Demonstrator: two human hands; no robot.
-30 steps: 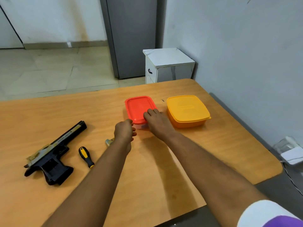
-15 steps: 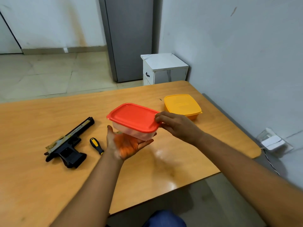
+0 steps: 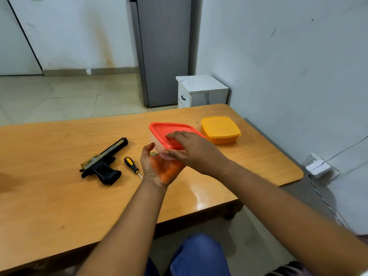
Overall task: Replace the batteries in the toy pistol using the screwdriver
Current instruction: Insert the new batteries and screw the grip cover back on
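Observation:
A black and gold toy pistol (image 3: 103, 164) lies on the wooden table (image 3: 59, 196), left of centre. A screwdriver (image 3: 131, 165) with a black and yellow handle lies just to its right. I hold a clear box with a red lid (image 3: 165, 129) above the table. My left hand (image 3: 159, 168) cups it from below, palm up, thumb against its left side. My right hand (image 3: 197, 152) grips the lid's near edge, fingers on top and thumb beneath. What the box holds is hidden.
A shut yellow box (image 3: 220, 129) stands at the table's far right. A small brassy object (image 3: 153, 153) shows on the table between my left thumb and the box. Beyond the table are a white cabinet (image 3: 201, 90) and a grey fridge (image 3: 163, 46). A wall plug (image 3: 318, 167) sits at the right.
Both hands lifted the red-lidded box off the table and brought it nearer. My left hand went underneath it, and my right hand shifted onto the lid's near edge.

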